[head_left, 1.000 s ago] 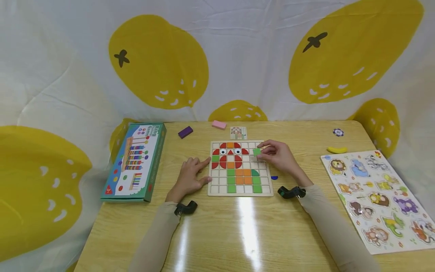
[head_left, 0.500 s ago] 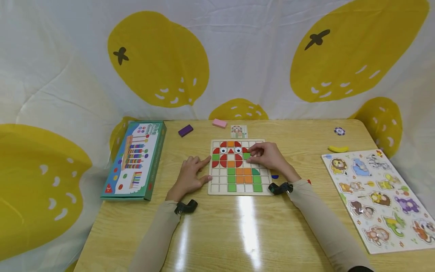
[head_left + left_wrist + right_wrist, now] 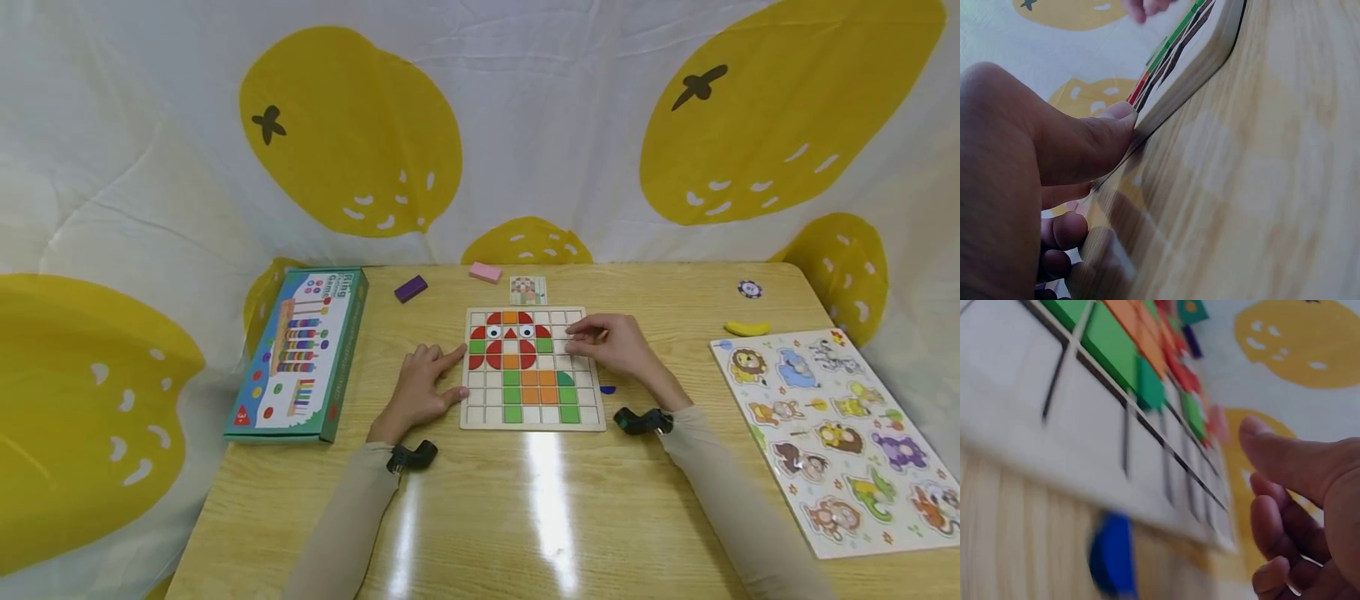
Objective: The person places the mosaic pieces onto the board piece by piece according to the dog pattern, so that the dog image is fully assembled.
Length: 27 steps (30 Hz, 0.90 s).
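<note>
A wooden grid board lies on the table, its cells partly filled with red, orange, green and white pieces that form a figure with two eyes. At its left edge, my left hand touches the rim with thumb and index finger spread apart. The left wrist view shows the thumb against the board's side. My right hand hovers over the board's right columns, fingers relaxed and holding nothing. A green square sits in a cell left of those fingertips. A small picture card lies behind the board.
A blue piece lies right of the board. Behind it are purple and pink blocks. A game box stands left; an animal puzzle, yellow banana-shaped piece and round chip lie right.
My right hand has moved left with the green square, placed it in the cell beside the red pieces, let go and drawn back right. My left hand has stayed at the board's edge.
</note>
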{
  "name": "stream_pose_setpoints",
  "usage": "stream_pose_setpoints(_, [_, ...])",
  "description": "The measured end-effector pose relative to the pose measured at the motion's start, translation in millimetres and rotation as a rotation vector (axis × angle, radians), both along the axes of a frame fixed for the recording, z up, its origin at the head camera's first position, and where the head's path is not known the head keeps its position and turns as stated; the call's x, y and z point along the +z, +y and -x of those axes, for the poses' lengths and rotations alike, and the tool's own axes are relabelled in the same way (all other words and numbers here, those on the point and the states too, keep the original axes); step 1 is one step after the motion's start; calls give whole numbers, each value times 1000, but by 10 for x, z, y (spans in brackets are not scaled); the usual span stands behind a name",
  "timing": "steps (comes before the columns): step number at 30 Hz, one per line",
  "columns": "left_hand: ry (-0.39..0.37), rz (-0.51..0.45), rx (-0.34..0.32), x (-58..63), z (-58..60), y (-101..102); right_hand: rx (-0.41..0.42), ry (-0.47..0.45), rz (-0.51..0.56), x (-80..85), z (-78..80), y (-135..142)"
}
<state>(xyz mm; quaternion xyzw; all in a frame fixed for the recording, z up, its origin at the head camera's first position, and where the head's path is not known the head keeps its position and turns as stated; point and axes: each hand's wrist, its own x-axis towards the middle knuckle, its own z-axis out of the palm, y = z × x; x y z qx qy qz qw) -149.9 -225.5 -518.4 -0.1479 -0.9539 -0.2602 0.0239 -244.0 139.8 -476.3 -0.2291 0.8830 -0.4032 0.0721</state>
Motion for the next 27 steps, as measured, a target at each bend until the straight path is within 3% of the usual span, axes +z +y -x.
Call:
stream_pose_setpoints(6, [8, 2, 11, -8, -31, -17, 31, 38, -190, 220, -256, 837])
stream_pose_setpoints(11, [4, 6, 24, 6, -48, -51, 78, -9, -273, 213, -525, 1245])
stream_pose_setpoints(18, [5, 5, 25, 1, -45, -49, 67, 80, -208, 45, -666, 1292])
stream_pose_setpoints(23, [19, -2, 15, -11, -28, -15, 23, 54, -211, 31, -654, 1242])
stream_pose_setpoints(27, [19, -3, 5, -14, -12, 1, -18, 26, -100, 26, -570, 1140])
